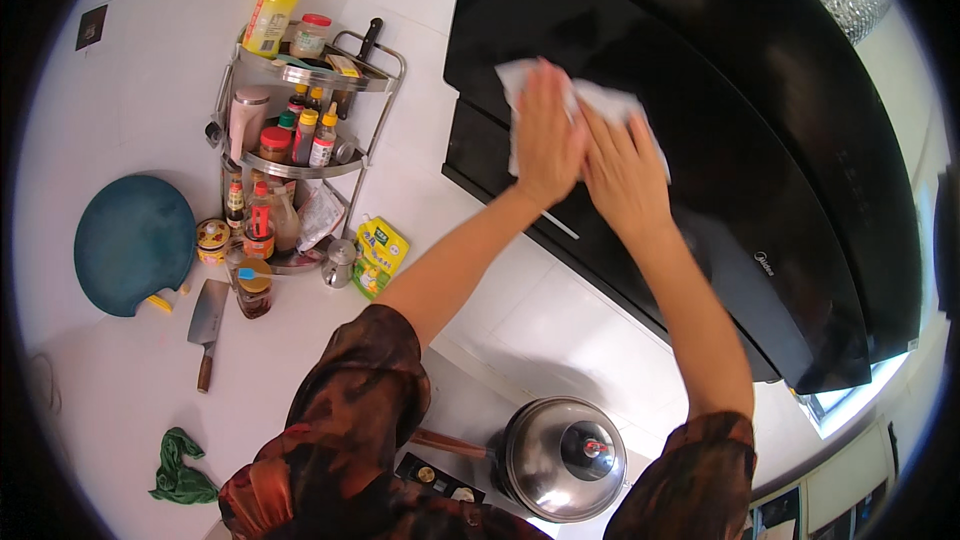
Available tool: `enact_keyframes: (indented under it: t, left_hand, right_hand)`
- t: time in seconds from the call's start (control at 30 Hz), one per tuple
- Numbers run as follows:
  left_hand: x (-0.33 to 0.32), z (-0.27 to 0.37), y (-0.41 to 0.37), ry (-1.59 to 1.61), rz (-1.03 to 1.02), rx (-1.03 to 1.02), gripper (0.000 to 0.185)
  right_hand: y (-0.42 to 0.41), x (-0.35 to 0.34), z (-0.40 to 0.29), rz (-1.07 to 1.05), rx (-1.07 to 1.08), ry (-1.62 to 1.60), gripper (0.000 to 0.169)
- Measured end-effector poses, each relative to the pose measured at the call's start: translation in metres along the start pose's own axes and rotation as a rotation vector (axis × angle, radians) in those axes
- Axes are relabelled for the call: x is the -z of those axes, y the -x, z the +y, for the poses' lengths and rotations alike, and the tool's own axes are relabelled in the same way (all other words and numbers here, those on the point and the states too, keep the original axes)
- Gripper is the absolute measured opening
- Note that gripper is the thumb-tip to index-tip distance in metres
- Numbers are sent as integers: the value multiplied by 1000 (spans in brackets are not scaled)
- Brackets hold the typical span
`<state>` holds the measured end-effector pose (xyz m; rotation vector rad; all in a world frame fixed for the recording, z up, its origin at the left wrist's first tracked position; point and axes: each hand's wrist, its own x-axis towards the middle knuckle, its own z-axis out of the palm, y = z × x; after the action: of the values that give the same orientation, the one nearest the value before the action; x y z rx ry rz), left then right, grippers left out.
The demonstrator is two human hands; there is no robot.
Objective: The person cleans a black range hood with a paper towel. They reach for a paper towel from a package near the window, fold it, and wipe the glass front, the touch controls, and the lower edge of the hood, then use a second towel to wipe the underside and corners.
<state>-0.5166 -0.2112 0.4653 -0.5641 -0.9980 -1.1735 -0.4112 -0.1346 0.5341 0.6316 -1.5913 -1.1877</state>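
Observation:
Both my hands are raised side by side in front of the black Midea range hood (675, 165). My left hand (551, 135), blurred, lies over a white wipe or paper towel (517, 73), with the fingers pointing up. Close against it on the right, my right hand (626, 172) covers more of the white material, which shows around its fingertips and outer edge. Whether this is one sheet or two, I cannot tell. The palms and the underside of the wipe are hidden. A light strip (560, 225) shows on the hood's lower part, just below my hands.
Left of the hood stands a metal corner rack (315, 166) with bottles and jars. A cleaver (206, 326), a green cloth (180, 469) and a dark round board (135, 244) are at the left. Below my arms, a lidded pan (540, 457) sits on the stove (435, 476).

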Motion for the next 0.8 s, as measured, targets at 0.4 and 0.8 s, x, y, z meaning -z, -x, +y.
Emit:
enact_keyframes:
  t: [0.4,0.8]
  left_hand:
    - [-1,14,-108,-183,227,-154,52]
    - [2,9,-65,-170,75,-156,56]
  right_hand:
    - [-55,30,52,239,-195,101,55]
    - [-23,18,28,163,-143,258,52]
